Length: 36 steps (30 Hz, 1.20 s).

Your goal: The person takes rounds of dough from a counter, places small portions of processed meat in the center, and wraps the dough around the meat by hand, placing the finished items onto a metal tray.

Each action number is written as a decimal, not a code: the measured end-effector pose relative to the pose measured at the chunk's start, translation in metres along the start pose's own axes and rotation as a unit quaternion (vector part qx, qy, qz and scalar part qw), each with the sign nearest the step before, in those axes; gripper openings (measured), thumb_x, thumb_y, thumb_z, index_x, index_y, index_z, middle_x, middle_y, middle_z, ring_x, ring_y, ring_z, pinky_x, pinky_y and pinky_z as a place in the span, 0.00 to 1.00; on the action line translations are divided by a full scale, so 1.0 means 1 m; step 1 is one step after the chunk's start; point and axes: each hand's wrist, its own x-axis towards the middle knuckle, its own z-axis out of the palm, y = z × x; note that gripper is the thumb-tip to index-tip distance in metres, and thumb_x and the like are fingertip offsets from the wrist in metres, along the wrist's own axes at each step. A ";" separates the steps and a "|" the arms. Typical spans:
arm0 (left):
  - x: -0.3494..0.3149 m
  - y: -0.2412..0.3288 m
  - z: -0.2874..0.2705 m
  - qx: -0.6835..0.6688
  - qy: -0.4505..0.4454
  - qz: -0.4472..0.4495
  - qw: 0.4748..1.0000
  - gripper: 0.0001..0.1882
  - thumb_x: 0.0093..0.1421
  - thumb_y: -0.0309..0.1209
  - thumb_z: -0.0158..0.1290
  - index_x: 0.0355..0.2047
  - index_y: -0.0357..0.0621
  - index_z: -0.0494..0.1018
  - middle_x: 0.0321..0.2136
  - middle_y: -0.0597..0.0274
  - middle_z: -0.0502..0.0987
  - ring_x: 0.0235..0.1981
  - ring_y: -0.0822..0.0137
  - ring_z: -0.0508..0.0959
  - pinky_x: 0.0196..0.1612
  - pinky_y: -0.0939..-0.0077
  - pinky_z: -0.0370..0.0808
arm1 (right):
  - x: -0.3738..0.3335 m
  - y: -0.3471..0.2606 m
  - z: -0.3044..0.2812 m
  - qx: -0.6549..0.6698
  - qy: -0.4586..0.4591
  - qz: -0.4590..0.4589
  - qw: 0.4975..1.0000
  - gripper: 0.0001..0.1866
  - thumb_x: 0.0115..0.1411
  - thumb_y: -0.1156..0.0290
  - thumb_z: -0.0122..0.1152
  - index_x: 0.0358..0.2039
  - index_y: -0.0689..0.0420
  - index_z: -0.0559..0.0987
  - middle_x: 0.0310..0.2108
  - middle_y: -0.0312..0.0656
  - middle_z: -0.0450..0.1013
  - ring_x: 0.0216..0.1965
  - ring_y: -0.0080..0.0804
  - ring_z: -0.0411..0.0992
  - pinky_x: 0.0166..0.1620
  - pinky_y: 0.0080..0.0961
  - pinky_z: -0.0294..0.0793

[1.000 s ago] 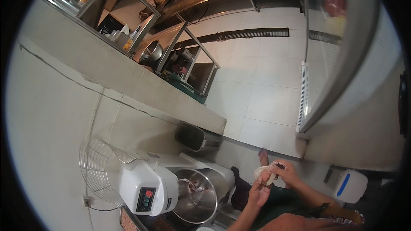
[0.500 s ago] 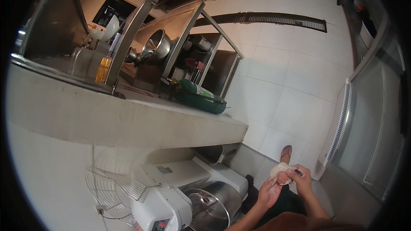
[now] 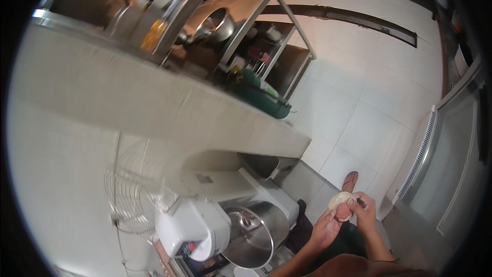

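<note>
A thin pale dough round point(image 3: 339, 199) with a lump of pinkish filling point(image 3: 344, 212) on it is held between my two hands, low and to the right. My left hand point(image 3: 325, 230) grips the near left edge, its fingers partly hidden beneath the dough. On the other side my right hand point(image 3: 365, 209) pinches the right edge, thumb beside the filling. Pale, flour-like traces show on both hands.
A white mixer point(image 3: 192, 225) with a steel bowl point(image 3: 251, 236) and wire guard point(image 3: 128, 195) stands to my left. Above it runs a pale ledge point(image 3: 205, 107) with a green cylinder point(image 3: 261, 100). A glass-doored cabinet point(image 3: 451, 149) is at the right. My foot point(image 3: 350, 180) rests on white tiles.
My view has tilted and shifted, so the ledge and shelving sit higher and further right. The dough round lies flatter and more openly facing me; both hands still hold it.
</note>
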 end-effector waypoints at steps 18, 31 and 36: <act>-0.409 0.007 -0.106 -0.199 -0.023 0.401 0.894 0.15 0.63 0.34 0.42 0.46 0.37 0.65 0.44 0.57 0.71 0.44 0.67 0.72 0.46 0.75 0.71 | -0.320 0.116 0.181 -0.011 -0.356 0.114 0.927 0.11 0.59 0.66 0.55 0.33 0.63 0.76 0.26 0.36 0.72 0.24 0.18 0.69 0.25 0.15 0.69; -0.467 -0.013 -0.193 0.097 0.177 0.346 0.916 0.20 0.53 0.20 0.54 0.47 0.36 0.65 0.43 0.59 0.73 0.43 0.67 0.74 0.46 0.75 0.71 | -0.353 0.214 0.174 -0.094 -0.392 0.190 0.895 0.10 0.57 0.67 0.58 0.34 0.60 0.77 0.27 0.33 0.72 0.25 0.17 0.67 0.26 0.14 0.64; -0.356 -0.005 -0.150 0.109 0.168 0.270 0.942 0.19 0.54 0.24 0.54 0.47 0.39 0.66 0.42 0.60 0.73 0.42 0.67 0.74 0.45 0.75 0.70 | -0.263 0.176 0.126 -0.017 -0.331 0.188 0.925 0.12 0.57 0.66 0.57 0.36 0.62 0.77 0.26 0.33 0.71 0.23 0.16 0.65 0.26 0.14 0.64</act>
